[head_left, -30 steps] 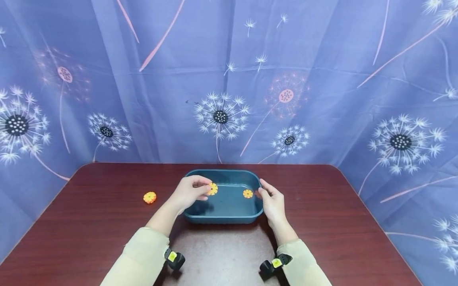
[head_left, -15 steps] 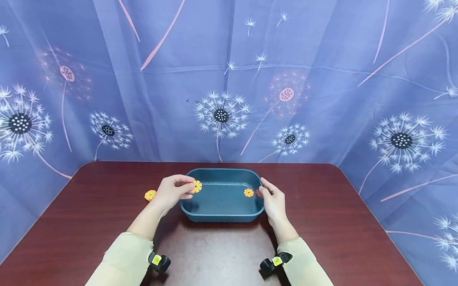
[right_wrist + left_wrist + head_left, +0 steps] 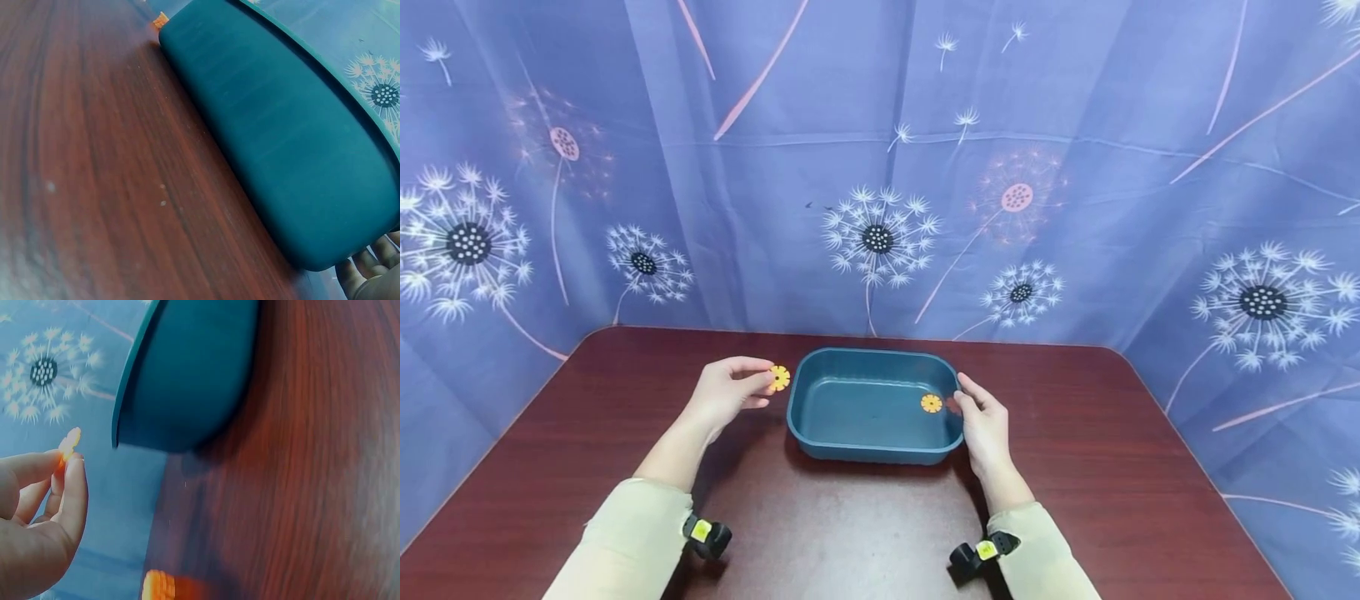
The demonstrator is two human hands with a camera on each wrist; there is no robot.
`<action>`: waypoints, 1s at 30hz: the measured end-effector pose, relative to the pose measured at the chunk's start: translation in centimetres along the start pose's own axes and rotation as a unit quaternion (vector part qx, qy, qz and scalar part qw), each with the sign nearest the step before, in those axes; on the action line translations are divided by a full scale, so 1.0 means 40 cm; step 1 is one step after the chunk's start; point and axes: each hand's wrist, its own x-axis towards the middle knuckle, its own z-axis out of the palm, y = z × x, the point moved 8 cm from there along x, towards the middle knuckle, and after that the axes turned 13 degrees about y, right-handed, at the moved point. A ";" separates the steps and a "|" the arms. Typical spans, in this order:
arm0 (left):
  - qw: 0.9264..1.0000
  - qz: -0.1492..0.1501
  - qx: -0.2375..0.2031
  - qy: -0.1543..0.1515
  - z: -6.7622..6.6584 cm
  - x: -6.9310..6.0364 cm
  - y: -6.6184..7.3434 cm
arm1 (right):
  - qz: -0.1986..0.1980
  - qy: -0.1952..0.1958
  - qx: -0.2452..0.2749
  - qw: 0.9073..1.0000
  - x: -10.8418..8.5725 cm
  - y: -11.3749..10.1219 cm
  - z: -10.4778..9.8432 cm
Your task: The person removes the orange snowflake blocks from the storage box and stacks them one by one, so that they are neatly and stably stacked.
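My left hand (image 3: 718,398) pinches a yellow notched plastic disc (image 3: 780,378) between thumb and fingertips, in the air just left of the dark teal plastic basin (image 3: 876,455). In the left wrist view, the pinched disc (image 3: 70,444) is seen nearly edge-on. My right hand (image 3: 987,427) grips the basin's right end, thumb at the rim and fingers outside. Its curled fingers (image 3: 369,265) show below the basin's corner in the right wrist view. A second yellow disc (image 3: 931,403) lies inside the basin at its right, with a reddish reflection on the wall beside it.
A small stack of orange discs (image 3: 159,585) stands on the dark red-brown wooden table (image 3: 865,517), left of the basin. My left hand and forearm hide it in the head view. A blue dandelion-print curtain (image 3: 760,208) hangs behind the table.
My left hand has moved left with the disc, from above the basin to beside its left end. The stack on the table is now hidden behind it. My right hand stays on the basin.
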 end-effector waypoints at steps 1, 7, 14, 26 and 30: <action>1.000 0.000 0.004 0.002 -0.009 0.003 -0.003 | 0.001 0.000 0.001 1.000 0.000 0.000 0.001; 0.999 -0.004 0.031 0.024 -0.067 0.019 -0.019 | 0.008 0.001 -0.001 1.000 0.002 0.004 0.001; 0.998 -0.016 0.037 0.037 -0.115 0.031 -0.038 | 0.007 0.004 -0.008 1.000 0.000 0.006 -0.004; 0.994 -0.050 0.068 0.072 -0.169 0.046 -0.093 | 0.007 0.005 -0.006 1.000 -0.001 0.004 -0.008; 0.992 -0.055 0.083 0.084 -0.184 0.049 -0.109 | 0.008 0.000 -0.007 1.000 -0.002 0.004 -0.001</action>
